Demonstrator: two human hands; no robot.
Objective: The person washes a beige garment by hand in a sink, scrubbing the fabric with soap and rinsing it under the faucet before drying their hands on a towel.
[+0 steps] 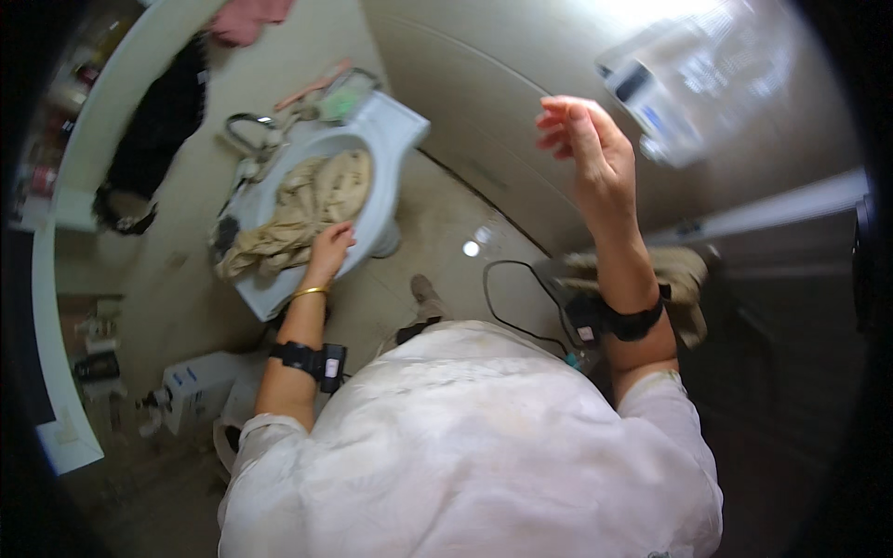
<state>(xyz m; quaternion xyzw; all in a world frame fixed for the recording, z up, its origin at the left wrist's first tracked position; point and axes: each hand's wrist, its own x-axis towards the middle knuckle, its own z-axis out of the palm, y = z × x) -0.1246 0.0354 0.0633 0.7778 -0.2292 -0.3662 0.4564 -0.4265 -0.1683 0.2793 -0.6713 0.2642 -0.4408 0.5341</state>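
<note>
A bundled beige garment fills the white washbasin and drapes over its near left side. My left hand is over the basin's near right rim, next to the cloth. Its fingers are loosely bent and slightly apart, with no cloth visibly pinched between them. On the other side, my right hand is raised high before the wall, fingers half curled and apart with nothing in them. Closest to it hangs a clear plastic package, blurred, with a dark patch and a blue mark.
A faucet and a small green item are at the basin's back. Black cloth hangs at left, above a white box. Beige cloth lies behind my right forearm; a dark cable loops near the floor.
</note>
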